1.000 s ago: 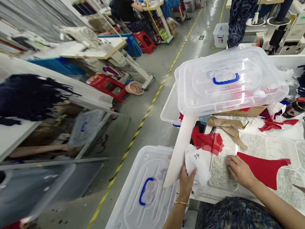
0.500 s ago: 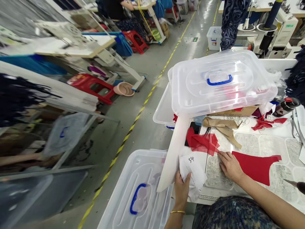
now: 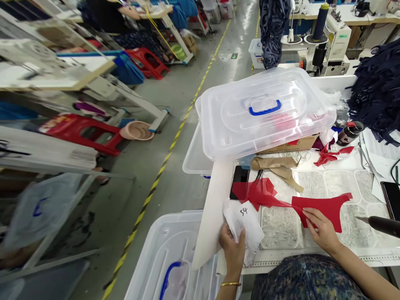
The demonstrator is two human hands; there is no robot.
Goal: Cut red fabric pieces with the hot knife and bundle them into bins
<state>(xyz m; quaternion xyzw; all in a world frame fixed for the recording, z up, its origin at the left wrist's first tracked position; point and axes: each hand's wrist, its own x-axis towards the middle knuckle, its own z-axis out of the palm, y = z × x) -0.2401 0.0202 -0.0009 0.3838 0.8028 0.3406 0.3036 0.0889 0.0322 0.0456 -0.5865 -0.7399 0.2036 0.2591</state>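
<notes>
Because the right hand (image 3: 323, 232) pinches the end of a sheer red strip (image 3: 281, 203) running from a crumpled red bundle (image 3: 263, 189), a hard tug could drag that bundle across the black phone (image 3: 240, 175) or skew the flat red panel (image 3: 331, 207) beneath, on the worktable (image 3: 276, 253). The left hand (image 3: 233, 248), thumb and fingers closed on white papers (image 3: 245, 221) marked 54, could crease them by squeezing. The pointed black-handled tool (image 3: 383, 225), tip toward the panel, could snag cloth or prick the forearm.

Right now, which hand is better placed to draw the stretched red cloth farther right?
Likely the right hand: its fingers pinch the stretched red cloth over the flat red piece, while the left hand holds the white bundle marked 54.
</notes>
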